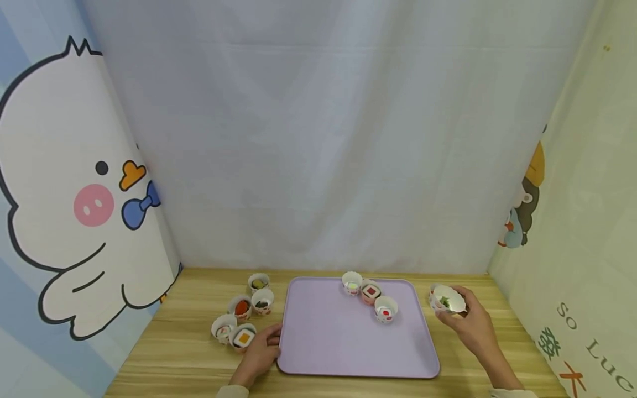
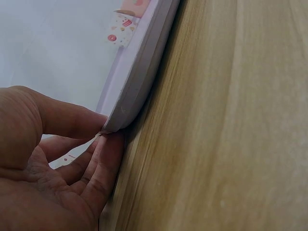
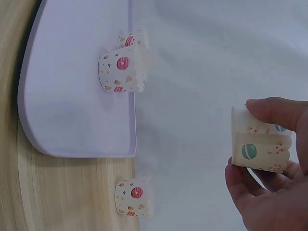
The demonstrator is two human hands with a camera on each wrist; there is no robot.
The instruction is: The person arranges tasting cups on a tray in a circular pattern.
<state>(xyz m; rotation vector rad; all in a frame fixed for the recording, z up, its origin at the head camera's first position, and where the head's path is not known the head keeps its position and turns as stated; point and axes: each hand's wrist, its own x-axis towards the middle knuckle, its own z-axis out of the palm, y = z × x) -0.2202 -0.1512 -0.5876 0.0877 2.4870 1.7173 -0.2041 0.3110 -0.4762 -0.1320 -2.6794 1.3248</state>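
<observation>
Right hand [image 1: 473, 326] is holding a printed paper baking cup [image 1: 452, 298] beyond the lavender tray [image 1: 343, 337], at two o'clock.
Left hand [image 1: 261, 349] is pinching the tray's edge at eight o'clock; right fingers are pinching the cup, best kept light against crumpling.

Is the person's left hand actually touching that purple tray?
Touching. The left wrist view shows the left hand gripping the purple tray at its edge, thumb against the rim.

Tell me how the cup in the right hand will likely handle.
The cup is probably light and easily dented, as its wall looks thin and papery. Laid on its side, it would likely roll, since that wall is rounded.
</observation>
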